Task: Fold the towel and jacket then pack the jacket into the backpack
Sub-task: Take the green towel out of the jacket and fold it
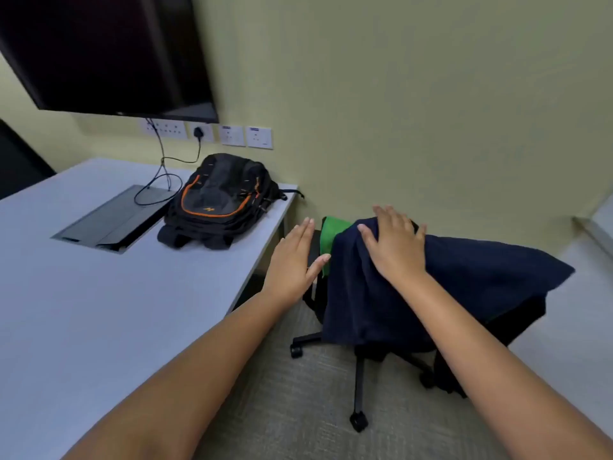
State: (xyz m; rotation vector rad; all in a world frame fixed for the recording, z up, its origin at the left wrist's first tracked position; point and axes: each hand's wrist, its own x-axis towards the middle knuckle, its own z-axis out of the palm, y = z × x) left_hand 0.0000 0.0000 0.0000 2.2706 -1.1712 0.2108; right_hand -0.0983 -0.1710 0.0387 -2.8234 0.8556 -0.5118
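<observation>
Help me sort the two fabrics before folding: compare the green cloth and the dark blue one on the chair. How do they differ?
The dark blue cloth lies on top, draped wide over the chair; only a small strip of the green cloth peeks out beside it. The right hand rests flat on the blue one; the left hand hovers by the green one, with contact unclear. Both hang unfolded on the chair.

Two bare forearms reach in from the lower edge, with no sleeves, cuffs or gloves on them. The left hand (pixel 292 260) and the right hand (pixel 394 247) wear no rings, watch, bracelet or other markings that can be seen.
</observation>
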